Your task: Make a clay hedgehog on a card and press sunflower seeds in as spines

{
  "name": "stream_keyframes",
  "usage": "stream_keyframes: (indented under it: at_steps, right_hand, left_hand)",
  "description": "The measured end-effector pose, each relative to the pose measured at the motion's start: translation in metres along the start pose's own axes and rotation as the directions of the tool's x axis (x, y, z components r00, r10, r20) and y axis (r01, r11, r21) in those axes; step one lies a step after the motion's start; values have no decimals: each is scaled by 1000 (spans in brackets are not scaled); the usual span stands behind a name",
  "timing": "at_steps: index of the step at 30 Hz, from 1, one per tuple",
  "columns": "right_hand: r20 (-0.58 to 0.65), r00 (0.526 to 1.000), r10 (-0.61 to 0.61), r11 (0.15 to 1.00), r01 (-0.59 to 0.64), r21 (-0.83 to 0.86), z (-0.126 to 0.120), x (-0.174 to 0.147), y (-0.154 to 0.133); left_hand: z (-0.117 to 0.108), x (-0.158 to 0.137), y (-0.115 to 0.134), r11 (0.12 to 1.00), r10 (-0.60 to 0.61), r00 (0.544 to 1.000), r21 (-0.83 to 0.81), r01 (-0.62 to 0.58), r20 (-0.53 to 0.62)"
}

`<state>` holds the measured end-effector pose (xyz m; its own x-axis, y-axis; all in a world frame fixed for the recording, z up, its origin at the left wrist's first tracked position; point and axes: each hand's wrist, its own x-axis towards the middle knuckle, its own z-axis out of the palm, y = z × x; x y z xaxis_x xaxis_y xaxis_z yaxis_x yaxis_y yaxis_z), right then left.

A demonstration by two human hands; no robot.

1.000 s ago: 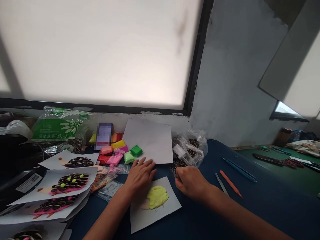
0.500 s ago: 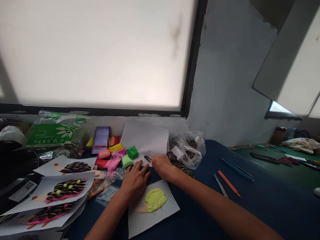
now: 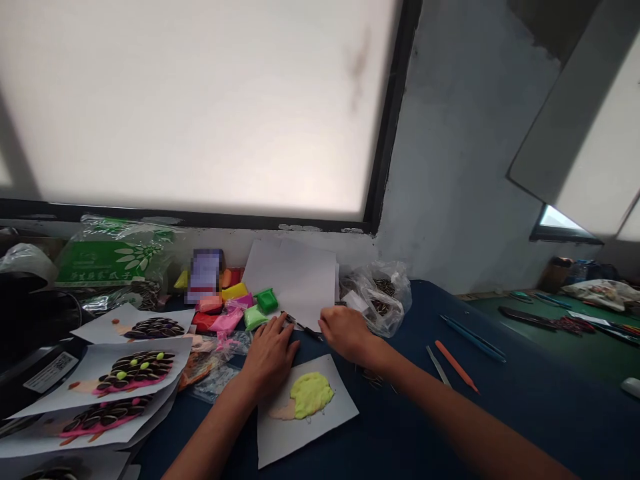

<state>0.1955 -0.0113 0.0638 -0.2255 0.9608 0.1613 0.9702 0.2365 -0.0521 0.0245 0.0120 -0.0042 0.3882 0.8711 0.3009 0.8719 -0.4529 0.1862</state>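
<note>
Dark blue worktop (image 3: 500, 427): right hand (image 3: 345, 331) shifted rightward since before, fingers curled beside black pen (image 3: 305, 327); left hand (image 3: 270, 353) spread, pinning clay card (image 3: 300, 413).

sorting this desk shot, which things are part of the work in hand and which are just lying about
In hand:
left hand on white sheet with yellow-green clay blob
right hand by thin dark pen-like tool
clear bag of striped seeds

Lying about:
finished seed pictures
coloured clay packets
orange stick
blue sticks
</note>
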Motion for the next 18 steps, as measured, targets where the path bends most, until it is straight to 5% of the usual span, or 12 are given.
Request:
stream_keyframes:
  at_steps: [5,12,18]
  right_hand:
    - [-12,999,38,989,-36,144,-5,-30,27]
    - [-42,999,32,948,-17,317,-2,-44,36]
    - [28,1000,-6,950,-3,312,-8,-43,29]
  left_hand:
    - [-16,6,4,986,48,998,-160,-53,-34]
    - [-33,9,6,918,84,942,-393,54,326]
    - [-35,7,2,901,113,900,-425,86,422]
